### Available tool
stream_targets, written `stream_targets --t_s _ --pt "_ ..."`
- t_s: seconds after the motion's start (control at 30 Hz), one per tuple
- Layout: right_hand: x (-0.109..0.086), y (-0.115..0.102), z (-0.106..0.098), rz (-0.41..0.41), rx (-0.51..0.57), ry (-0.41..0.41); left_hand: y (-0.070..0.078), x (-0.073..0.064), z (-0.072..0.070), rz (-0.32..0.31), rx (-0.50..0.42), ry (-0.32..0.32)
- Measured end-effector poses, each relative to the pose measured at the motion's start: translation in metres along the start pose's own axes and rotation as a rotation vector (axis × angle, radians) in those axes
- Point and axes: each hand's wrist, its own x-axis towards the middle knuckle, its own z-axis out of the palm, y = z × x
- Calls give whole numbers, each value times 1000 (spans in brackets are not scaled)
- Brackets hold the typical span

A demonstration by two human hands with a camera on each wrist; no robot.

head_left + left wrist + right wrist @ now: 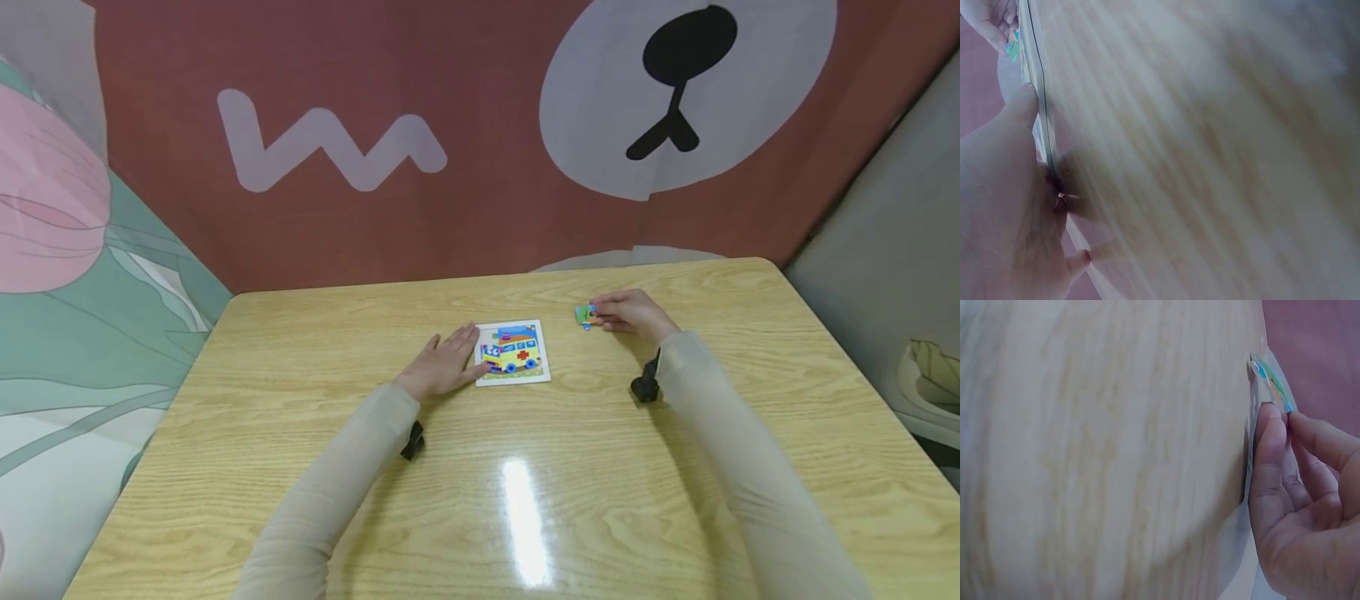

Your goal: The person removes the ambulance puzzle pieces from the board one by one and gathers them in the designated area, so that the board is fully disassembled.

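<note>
A small jigsaw puzzle in a white frame lies on the table, its picture showing a yellow ambulance with a red cross. Its upper left part shows bare pale backing. My left hand rests on the frame's left side, fingers straight, thumb reaching over the lower edge of the picture. To the right of the frame, my right hand pinches a green, blue and orange puzzle piece between thumb and fingers. In the right wrist view the puzzle piece tilts up from the fingertips, close over the tabletop.
The wooden table reaches back to a reddish-brown wall hanging with a cartoon face. Black wrist cameras sit under both sleeves. A glossy light reflection shows on the near tabletop. A pale object stands beyond the right edge.
</note>
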Motion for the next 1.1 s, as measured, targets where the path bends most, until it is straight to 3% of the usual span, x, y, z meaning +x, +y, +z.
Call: stream_targets --t_s 0.47,1.1 --pt "-2 -3 0 -5 -28 -16 1 0 -1 7 -2 -3" --pt "-1 -6 -2 -37 -206 -1 0 0 0 5 11 -1"
